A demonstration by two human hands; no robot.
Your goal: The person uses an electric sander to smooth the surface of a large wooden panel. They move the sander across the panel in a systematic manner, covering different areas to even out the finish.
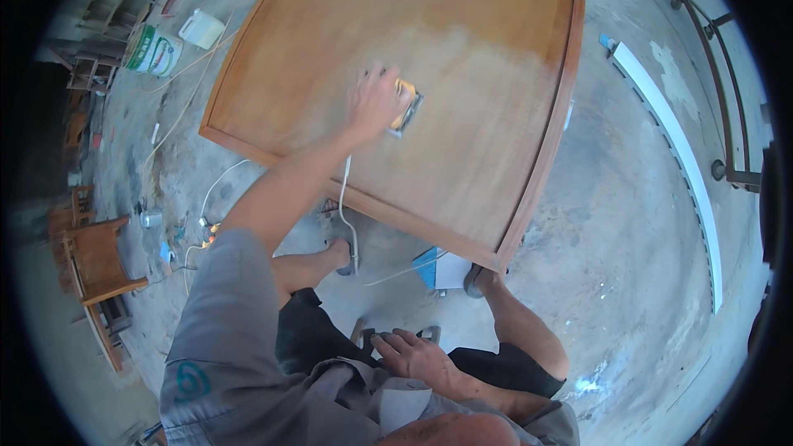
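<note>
My left arm reaches out over a large framed wooden panel [496, 149]. My left hand [378, 103] is closed over a small yellow-and-black power sander [405, 107], its flat base against the panel. A white cord [350, 206] drops from under my wrist past the panel's near edge. Around the sander the surface looks pale and dusty, while its far parts are a deeper orange-brown. My right hand [417, 357] lies in my lap, empty as far as I can see, with its fingers loosely stretched out.
A blue-and-white box [442, 268] sits by my right foot beneath the panel's near corner. At far left are a paint bucket [154, 51], a white jug [201, 29] and wooden furniture [101, 256]. On the right lie a long white strip [677, 157] and a wheeled metal frame [727, 74].
</note>
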